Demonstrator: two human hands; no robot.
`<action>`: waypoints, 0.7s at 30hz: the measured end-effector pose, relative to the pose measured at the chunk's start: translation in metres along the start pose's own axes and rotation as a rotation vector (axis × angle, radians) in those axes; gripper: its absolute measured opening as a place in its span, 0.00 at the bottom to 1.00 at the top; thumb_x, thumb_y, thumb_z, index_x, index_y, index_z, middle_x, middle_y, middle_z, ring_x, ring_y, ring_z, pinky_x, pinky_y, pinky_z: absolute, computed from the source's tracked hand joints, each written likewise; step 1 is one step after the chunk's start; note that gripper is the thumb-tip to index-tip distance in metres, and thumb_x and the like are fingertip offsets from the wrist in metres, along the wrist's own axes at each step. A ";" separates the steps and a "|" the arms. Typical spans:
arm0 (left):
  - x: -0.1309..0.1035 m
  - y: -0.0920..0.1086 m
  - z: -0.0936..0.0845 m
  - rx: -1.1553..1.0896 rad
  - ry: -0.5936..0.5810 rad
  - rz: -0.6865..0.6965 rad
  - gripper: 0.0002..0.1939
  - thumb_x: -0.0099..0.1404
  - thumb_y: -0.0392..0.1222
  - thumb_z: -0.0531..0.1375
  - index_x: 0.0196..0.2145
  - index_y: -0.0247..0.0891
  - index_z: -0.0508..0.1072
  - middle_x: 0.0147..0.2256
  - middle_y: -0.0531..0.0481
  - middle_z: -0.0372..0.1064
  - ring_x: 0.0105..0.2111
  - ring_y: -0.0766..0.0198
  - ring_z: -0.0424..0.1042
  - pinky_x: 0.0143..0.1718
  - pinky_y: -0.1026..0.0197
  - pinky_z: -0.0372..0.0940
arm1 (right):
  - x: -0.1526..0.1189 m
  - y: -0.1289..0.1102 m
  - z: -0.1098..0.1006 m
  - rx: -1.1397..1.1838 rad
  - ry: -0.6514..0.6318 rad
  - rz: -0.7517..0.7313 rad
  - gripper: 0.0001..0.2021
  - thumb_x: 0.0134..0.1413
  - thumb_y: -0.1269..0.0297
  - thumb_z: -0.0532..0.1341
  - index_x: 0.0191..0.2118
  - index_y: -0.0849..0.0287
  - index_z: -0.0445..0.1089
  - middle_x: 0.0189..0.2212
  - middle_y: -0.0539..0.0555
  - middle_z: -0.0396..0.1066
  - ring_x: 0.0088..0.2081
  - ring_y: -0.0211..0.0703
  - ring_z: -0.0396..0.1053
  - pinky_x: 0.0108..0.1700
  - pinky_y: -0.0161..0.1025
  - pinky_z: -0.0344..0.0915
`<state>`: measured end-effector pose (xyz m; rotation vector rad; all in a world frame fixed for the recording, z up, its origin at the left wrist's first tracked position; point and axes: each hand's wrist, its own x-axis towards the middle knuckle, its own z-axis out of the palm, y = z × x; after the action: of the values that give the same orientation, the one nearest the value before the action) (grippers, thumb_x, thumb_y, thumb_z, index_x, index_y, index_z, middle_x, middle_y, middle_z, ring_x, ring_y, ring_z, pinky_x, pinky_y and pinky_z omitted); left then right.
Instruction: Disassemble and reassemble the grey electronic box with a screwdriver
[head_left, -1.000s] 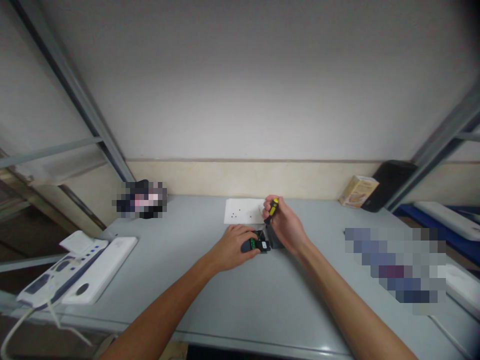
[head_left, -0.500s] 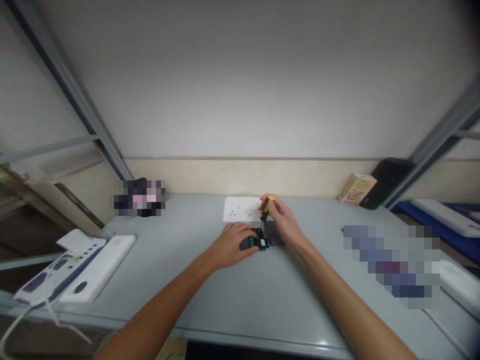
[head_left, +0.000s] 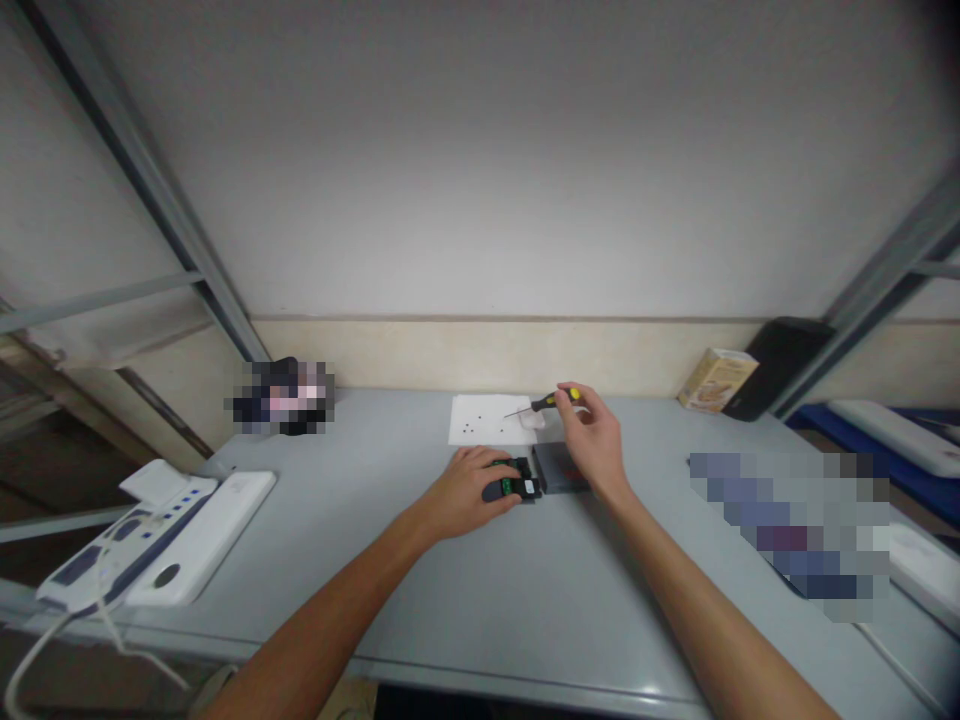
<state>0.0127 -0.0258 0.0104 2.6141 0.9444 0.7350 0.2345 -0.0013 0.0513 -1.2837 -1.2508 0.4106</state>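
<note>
- Clamping the open device [head_left: 530, 488] on the bench [head_left: 450, 620] with the left hand [head_left: 466, 492], lengthwise left to right.
- Gripping the screwdriver [head_left: 547, 402] in the right hand [head_left: 598, 445], farther from the device, far and right, beyond the dark block [head_left: 559, 472].

Dim, even indoor light through a wide, slightly soft lens.
The wall [head_left: 480, 220] is palest low in the middle and dulls toward the top; the top right corner falls nearly black. Soft shadow lies beside the right forearm [head_left: 675, 590], and a small glare marks the near edge of the desk [head_left: 360, 600], right of centre. Outer posts [head_left: 142, 170] look stretched, blocky pixelation covers two patches, and the circuit board [head_left: 508, 487] lacks crisp detail.
</note>
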 end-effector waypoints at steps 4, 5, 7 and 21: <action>0.001 -0.002 0.001 -0.003 -0.006 0.007 0.14 0.69 0.50 0.61 0.52 0.49 0.75 0.55 0.48 0.70 0.55 0.55 0.67 0.58 0.49 0.59 | -0.001 0.007 0.003 -0.064 -0.008 0.028 0.23 0.59 0.42 0.59 0.45 0.56 0.75 0.34 0.54 0.75 0.23 0.36 0.61 0.27 0.35 0.59; 0.001 -0.002 0.001 -0.005 -0.008 0.010 0.15 0.69 0.50 0.61 0.52 0.49 0.75 0.55 0.48 0.70 0.55 0.55 0.67 0.58 0.49 0.59 | -0.002 0.009 0.003 -0.066 -0.007 0.031 0.23 0.59 0.42 0.59 0.45 0.57 0.76 0.34 0.54 0.75 0.23 0.37 0.61 0.27 0.35 0.59; 0.001 -0.002 0.002 -0.013 -0.009 0.014 0.15 0.69 0.50 0.61 0.52 0.49 0.75 0.55 0.48 0.70 0.55 0.55 0.67 0.58 0.49 0.58 | -0.001 0.010 0.004 -0.060 -0.017 0.034 0.23 0.59 0.41 0.59 0.45 0.57 0.76 0.35 0.55 0.76 0.23 0.37 0.62 0.27 0.35 0.59; 0.005 -0.025 0.001 -0.098 0.446 -0.234 0.07 0.70 0.42 0.60 0.44 0.41 0.74 0.44 0.48 0.73 0.48 0.57 0.69 0.54 0.51 0.63 | 0.000 0.000 0.002 0.155 -0.044 0.130 0.24 0.58 0.41 0.60 0.45 0.58 0.74 0.27 0.51 0.68 0.24 0.37 0.61 0.26 0.35 0.58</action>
<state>0.0040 -0.0036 0.0014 2.2416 1.2680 1.2913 0.2331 -0.0001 0.0507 -1.2318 -1.1524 0.6201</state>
